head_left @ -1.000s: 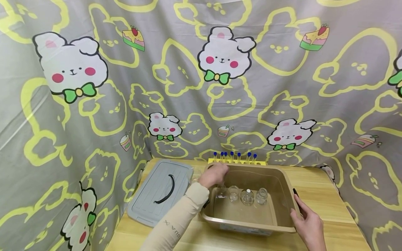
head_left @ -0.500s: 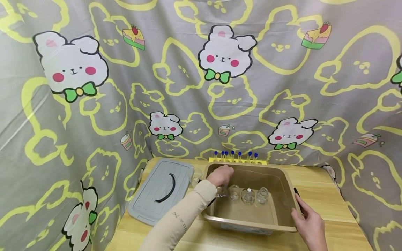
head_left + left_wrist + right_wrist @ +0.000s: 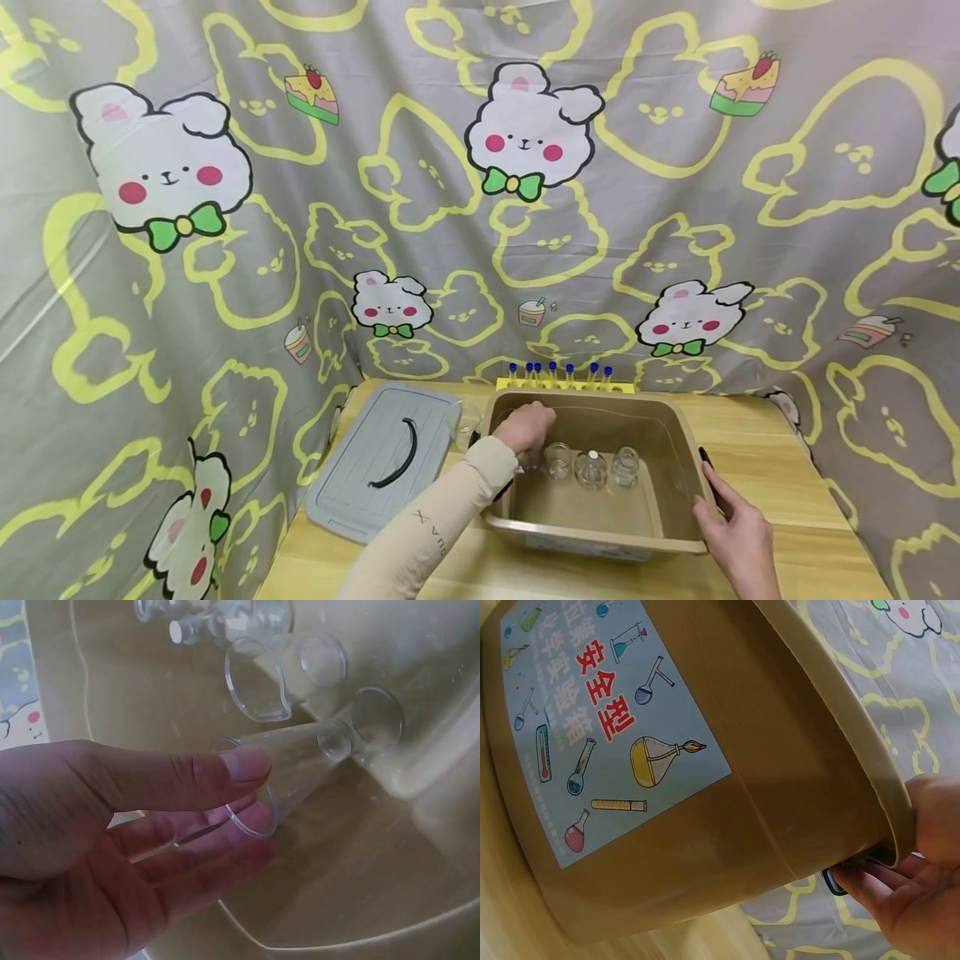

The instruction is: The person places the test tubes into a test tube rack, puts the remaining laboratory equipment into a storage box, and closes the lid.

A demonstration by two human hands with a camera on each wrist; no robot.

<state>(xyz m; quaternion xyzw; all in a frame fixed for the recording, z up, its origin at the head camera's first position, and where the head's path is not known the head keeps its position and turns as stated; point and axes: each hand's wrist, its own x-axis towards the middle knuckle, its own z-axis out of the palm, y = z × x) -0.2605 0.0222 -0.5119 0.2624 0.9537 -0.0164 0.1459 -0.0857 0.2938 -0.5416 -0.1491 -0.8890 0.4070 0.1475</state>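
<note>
In the head view, my left hand (image 3: 528,427) reaches inside the brown plastic box (image 3: 592,536) at its left end. Between thumb and fingers it pinches the rim of a clear conical glass with a round foot (image 3: 304,761), lying tilted in the left wrist view. Beside that glass are a spouted beaker (image 3: 251,679), a round glass lamp with a white cap (image 3: 592,472) and a small glass bottle (image 3: 625,470). My right hand (image 3: 738,527) grips the box's right rim, its fingers at the black handle (image 3: 835,882).
Left of the box lies a grey lid (image 3: 363,467) with a black handle. Another clear glass vessel (image 3: 467,425) stands between lid and box. Behind the box is a yellow rack (image 3: 502,384) of blue-capped tubes. A patterned curtain (image 3: 450,250) surrounds the wooden table (image 3: 810,483).
My left hand has shifted slightly right, farther inside the box's left end, over the last second. The right hand stays on the rim, and the box has not moved.
</note>
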